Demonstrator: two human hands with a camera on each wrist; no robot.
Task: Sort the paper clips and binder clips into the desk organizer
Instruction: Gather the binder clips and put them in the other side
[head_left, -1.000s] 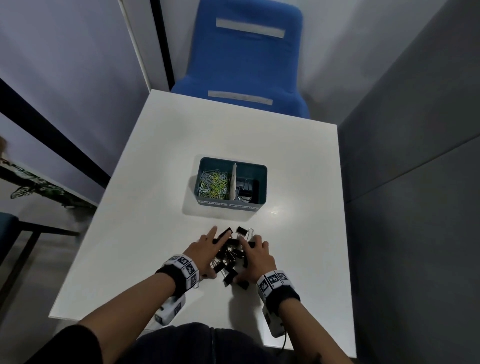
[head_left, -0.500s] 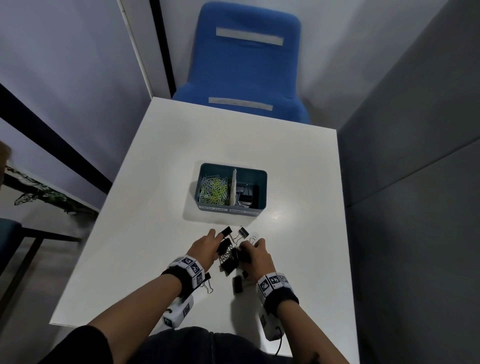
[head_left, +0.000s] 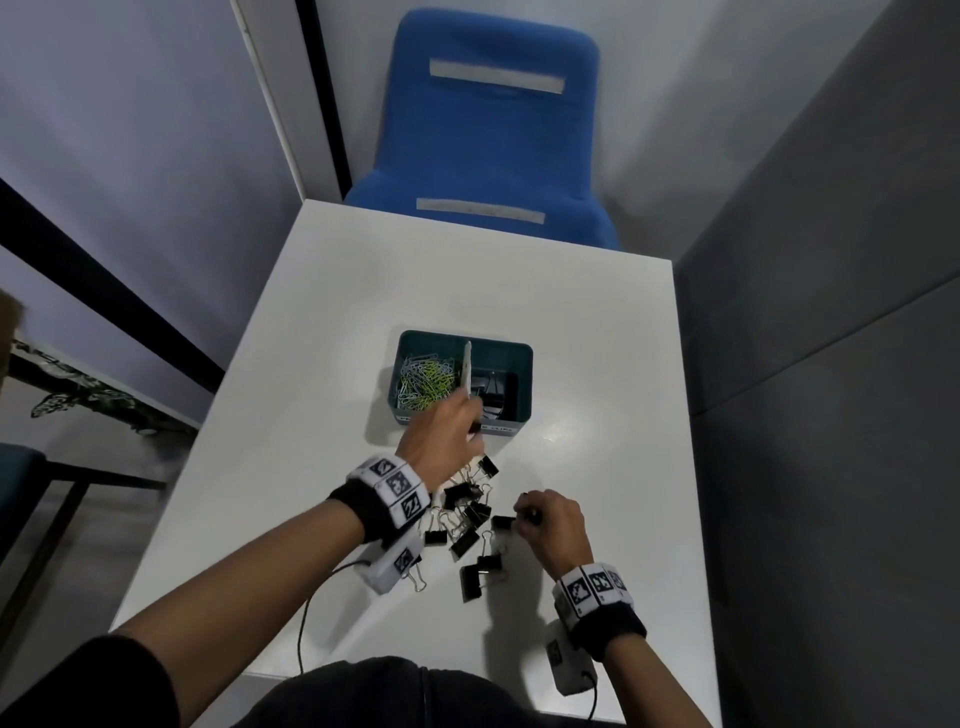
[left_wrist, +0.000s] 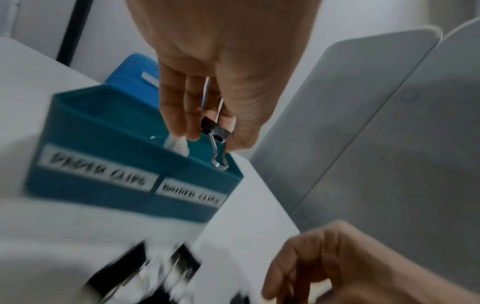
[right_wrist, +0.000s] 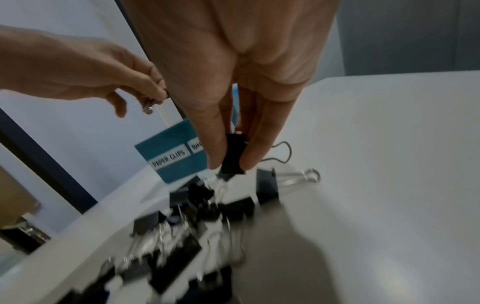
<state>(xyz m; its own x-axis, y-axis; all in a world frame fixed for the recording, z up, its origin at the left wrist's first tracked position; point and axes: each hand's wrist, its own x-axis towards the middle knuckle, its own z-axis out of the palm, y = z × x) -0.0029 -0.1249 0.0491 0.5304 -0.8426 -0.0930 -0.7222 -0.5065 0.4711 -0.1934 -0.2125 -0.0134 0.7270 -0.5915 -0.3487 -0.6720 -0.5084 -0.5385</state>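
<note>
While the left hand (left_wrist: 221, 67) hangs above the near wall of the teal plastic two-compartment desk organizer (head_left: 522, 364), its fingertips pinch a small black binder clip (left_wrist: 215, 129) whose wire handle dangles over the right compartment, the one that already holds black clips. Coloured wire paper clips (head_left: 423, 382) fill the left compartment. Toward the near edge of the white table (head_left: 322, 332), the right hand (right_wrist: 241, 86) pinches a second black binder clip (right_wrist: 233, 154) between thumb and forefinger, just above the loose pile of black binder clips (head_left: 467, 519) lying between the two wrists.
</note>
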